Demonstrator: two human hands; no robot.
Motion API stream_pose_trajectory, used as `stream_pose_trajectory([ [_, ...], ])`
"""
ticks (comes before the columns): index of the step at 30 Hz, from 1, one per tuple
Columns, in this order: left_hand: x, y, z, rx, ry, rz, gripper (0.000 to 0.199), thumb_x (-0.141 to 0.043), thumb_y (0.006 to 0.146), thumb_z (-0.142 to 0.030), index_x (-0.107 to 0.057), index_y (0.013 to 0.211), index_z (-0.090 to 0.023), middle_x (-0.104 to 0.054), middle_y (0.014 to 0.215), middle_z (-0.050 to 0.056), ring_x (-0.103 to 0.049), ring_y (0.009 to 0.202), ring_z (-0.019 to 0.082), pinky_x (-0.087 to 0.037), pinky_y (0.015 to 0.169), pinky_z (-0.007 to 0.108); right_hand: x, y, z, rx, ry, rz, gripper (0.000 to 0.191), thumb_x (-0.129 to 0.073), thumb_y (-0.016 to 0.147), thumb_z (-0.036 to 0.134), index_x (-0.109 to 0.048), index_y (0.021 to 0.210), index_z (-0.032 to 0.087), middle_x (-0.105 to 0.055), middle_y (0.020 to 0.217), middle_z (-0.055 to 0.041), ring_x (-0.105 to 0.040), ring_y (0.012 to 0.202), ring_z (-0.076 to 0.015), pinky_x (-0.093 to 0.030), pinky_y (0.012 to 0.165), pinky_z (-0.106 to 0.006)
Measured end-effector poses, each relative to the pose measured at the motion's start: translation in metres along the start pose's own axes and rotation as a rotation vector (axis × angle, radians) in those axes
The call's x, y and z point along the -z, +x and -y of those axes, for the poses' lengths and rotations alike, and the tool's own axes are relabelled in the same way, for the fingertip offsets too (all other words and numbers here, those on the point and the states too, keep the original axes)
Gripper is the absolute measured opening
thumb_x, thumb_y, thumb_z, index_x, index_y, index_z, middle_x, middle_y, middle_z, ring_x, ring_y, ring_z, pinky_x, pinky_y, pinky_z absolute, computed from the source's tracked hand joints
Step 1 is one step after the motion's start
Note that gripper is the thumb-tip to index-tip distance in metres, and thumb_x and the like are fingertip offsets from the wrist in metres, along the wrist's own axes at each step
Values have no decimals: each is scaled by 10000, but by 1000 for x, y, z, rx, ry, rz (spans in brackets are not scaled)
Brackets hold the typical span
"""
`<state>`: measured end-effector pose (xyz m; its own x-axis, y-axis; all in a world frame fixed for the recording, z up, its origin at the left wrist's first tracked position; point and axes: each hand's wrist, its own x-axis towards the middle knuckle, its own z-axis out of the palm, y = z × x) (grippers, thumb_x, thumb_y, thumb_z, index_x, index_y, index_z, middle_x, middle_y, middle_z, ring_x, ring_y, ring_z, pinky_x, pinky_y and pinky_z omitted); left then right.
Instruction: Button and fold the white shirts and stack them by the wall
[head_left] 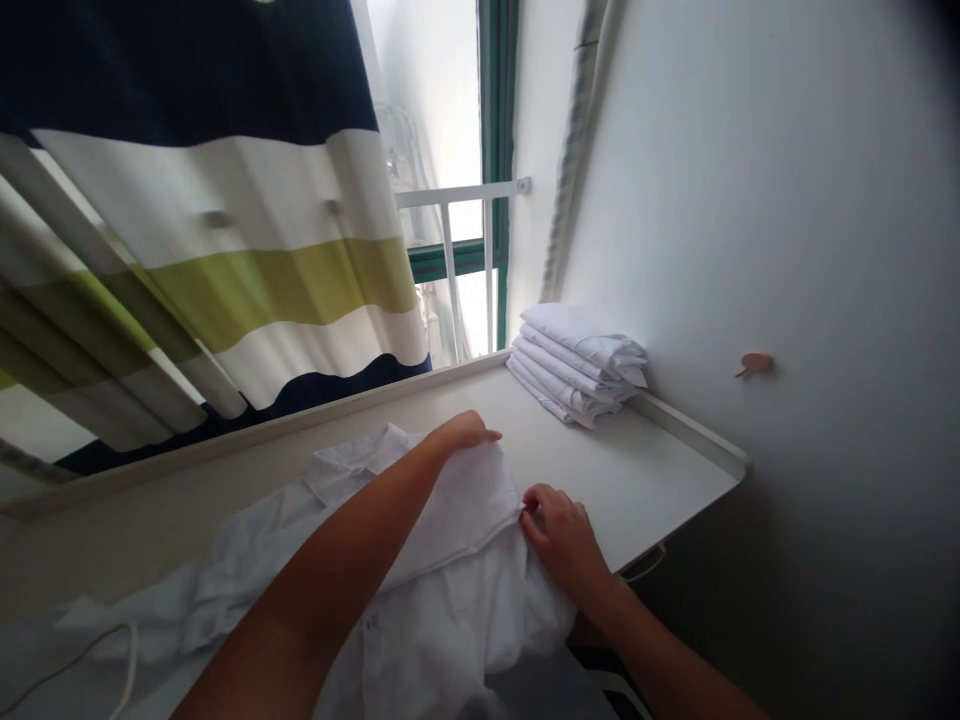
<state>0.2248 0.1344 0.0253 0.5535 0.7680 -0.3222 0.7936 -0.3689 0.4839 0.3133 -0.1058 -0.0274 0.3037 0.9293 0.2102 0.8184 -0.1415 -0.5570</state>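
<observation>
A white shirt (450, 510) lies spread over the white table, its collar toward the upper left and part of it draping over the front edge. My left hand (466, 431) reaches across it and rests on the far edge of the cloth, fingers closed at the shirt's far right corner. Nearer to me, my right hand (555, 525) pinches the shirt's right edge between thumb and fingers. Behind them, a stack of folded white shirts (574, 365) sits at the table's back right corner, touched by neither hand.
The white table (652, 470) has a raised rim at the back and right. Striped curtains (285, 290) hang behind it, beside a window with a white railing (465, 193). A pink hook (756, 363) is on the right wall. A white cable (133, 660) lies at the lower left.
</observation>
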Motion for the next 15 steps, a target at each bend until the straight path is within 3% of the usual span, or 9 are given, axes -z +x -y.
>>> stream_pose_trajectory([
  [3,3,7,1,-53,-152,37,386,-754,715,-545,-718,762,-164,-709,753,58,-642,701,209,-478,651,297,2,5,-2,-15,38,-1,42,-513,923,207,-553,913,218,-642,835,-3,-586,818,-202,-325,776,-325],
  [7,3,8,9,-102,-357,18,456,-642,793,-627,-695,906,-188,-678,756,27,-623,659,170,-487,599,273,5,11,-3,25,27,11,93,-499,948,211,-580,992,221,-654,820,11,-588,781,-187,-308,760,-312],
  [10,-4,8,18,-103,-421,-12,501,-614,792,-666,-668,908,-182,-643,716,19,-607,627,167,-492,585,279,7,14,-5,44,-23,19,232,-428,1002,248,-568,821,211,-659,806,-12,-577,790,-193,-294,741,-313],
  [15,-20,12,26,-117,-340,-108,437,-581,838,-600,-660,844,-171,-623,699,11,-582,653,164,-466,624,276,13,17,-10,-80,-44,-11,357,-398,994,235,-502,654,204,-654,750,-29,-551,761,-185,-290,729,-319],
])
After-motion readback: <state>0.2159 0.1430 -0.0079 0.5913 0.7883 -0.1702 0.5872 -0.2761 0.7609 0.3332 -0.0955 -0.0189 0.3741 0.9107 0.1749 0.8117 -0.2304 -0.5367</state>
